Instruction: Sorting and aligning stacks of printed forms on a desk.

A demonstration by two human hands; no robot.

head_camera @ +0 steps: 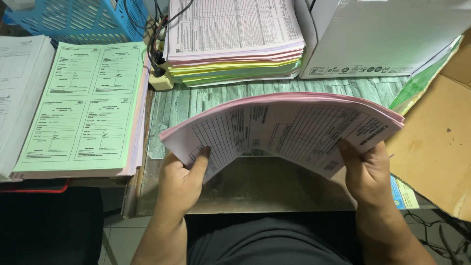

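I hold a thick sheaf of pink printed forms (284, 122) bowed upward into an arch above the desk. My left hand (184, 176) grips its near left corner, thumb on top of the sheets. My right hand (365, 169) grips the near right corner in the same way. The sheets carry printed tables and hide the desk surface under them.
A pile of green forms (83, 105) lies at the left beside a white stack (19, 98). A tall stack of pink, yellow and green forms (235, 44) stands behind, next to a white box (387, 39). Brown cardboard (436, 142) lies at the right; a blue basket (83, 19) is far left.
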